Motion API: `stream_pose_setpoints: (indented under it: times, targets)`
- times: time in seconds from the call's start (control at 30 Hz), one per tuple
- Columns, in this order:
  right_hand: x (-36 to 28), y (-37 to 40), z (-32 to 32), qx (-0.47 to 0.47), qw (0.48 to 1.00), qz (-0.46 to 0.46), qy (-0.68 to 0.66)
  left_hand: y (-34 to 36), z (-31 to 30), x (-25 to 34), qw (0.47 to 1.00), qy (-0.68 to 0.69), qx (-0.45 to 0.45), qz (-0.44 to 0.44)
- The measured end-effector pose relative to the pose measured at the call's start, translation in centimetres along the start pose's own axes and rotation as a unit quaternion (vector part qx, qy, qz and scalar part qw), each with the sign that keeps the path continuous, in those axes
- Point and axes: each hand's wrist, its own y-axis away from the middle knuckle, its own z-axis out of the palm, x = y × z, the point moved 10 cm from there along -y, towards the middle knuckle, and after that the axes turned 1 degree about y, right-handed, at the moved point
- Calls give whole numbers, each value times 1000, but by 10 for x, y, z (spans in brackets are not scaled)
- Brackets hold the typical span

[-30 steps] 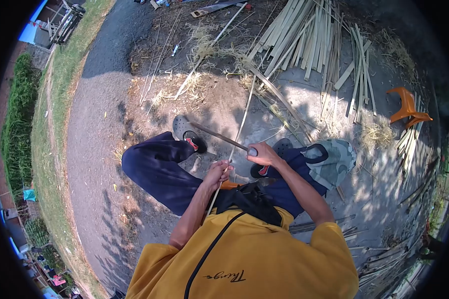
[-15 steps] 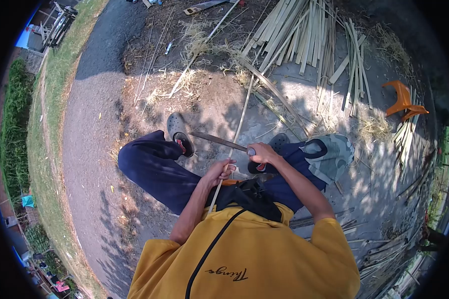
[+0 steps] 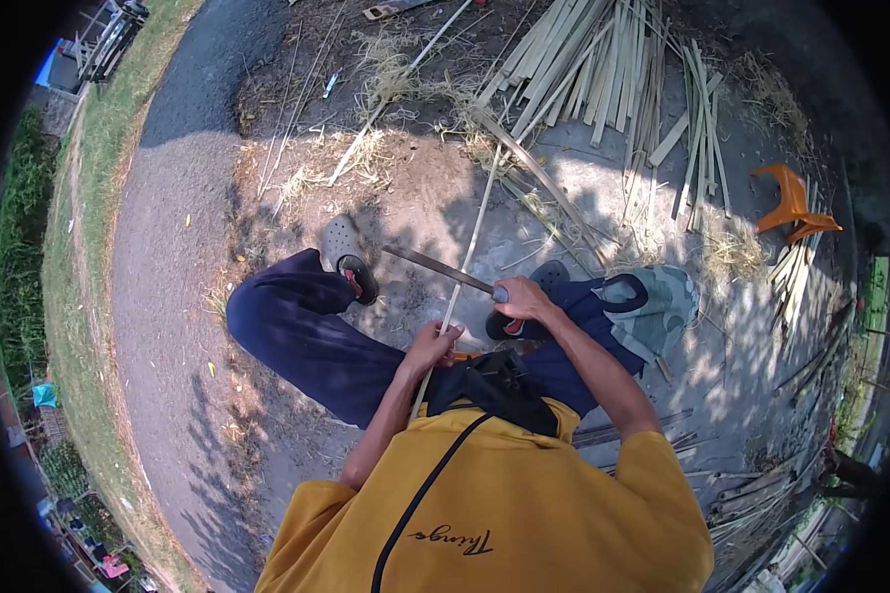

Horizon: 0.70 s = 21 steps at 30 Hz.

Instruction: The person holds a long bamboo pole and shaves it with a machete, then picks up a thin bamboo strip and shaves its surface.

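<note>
A long, thin bamboo strip (image 3: 482, 219) runs from my lap out over the ground, and my left hand (image 3: 433, 348) is closed round it near my waist. My right hand (image 3: 526, 299) grips the handle of a long knife (image 3: 430, 264). The blade points to the left and crosses the strip a short way beyond my left hand. My legs are bent to either side, with grey clogs (image 3: 342, 243) on my feet. A camouflage cloth (image 3: 653, 314) lies over my right knee.
A big pile of split bamboo strips (image 3: 574, 69) lies ahead to the right, with curly shavings (image 3: 737, 255) scattered around. An orange plastic piece (image 3: 791, 206) stands at the right. More strips (image 3: 747, 504) lie behind on the right, and a paved path (image 3: 158, 267) runs along the left.
My left hand has turned slightly, its fingers now less visible from above. The knife still crosses the strip, and the whole view has shifted a little.
</note>
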Motion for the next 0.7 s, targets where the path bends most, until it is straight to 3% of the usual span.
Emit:
stream_pose_setpoints:
  times: [0.1,0.17,0.2,0.27,0.5,0.57,0.6,0.67,0.7]
  targets:
    - [7,-2,-7,11,1000,19,-14,24,-23,13,994,-80,57,52]
    - [5,-3,-8,28,999,2,-21,41,-39,32,949,-266,122,115]
    - [3,-3,-12,48,998,-13,-28,49,-43,38,949,-265,124,115]
    - [1,-1,-15,53,998,-12,-30,63,-40,48,906,-396,98,116]
    - [-5,1,-24,96,994,-50,-19,73,-44,63,914,-372,90,135]
    - [-7,3,-25,106,992,-62,-31,92,-46,71,967,-233,93,41]
    - [-11,4,-27,116,990,-74,-42,90,-47,68,967,-233,94,40]
    - [-14,5,-28,107,991,-69,-48,90,-63,80,940,-257,184,127]
    - [-14,4,-26,97,992,-61,-52,89,-64,78,940,-257,186,127]
